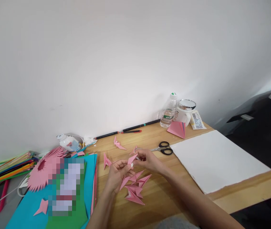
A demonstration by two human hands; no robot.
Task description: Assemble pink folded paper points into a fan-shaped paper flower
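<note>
My left hand (pixel 116 175) and my right hand (pixel 149 160) meet over the wooden table (pixel 156 197), both pinching one small folded pink paper piece (pixel 132 158). Just below the hands lies a cluster of several folded pink paper pieces (pixel 135 187). More folded pink pieces lie apart: one (pixel 107 161) to the left of my hands, another (pixel 118 144) further back. Black-handled scissors (pixel 163 148) rest just behind my right hand.
A white sheet (pixel 218 159) covers the table's right part. A water bottle (pixel 169 111), a white mug (pixel 184 113) and a pink paper pyramid (pixel 177 128) stand at the wall. Pencils (pixel 128 129), a glue bottle (pixel 67 142), a pink paper flower (pixel 42 168), coloured paper sheets (pixel 30 210) and coloured sticks (pixel 4 167) lie left.
</note>
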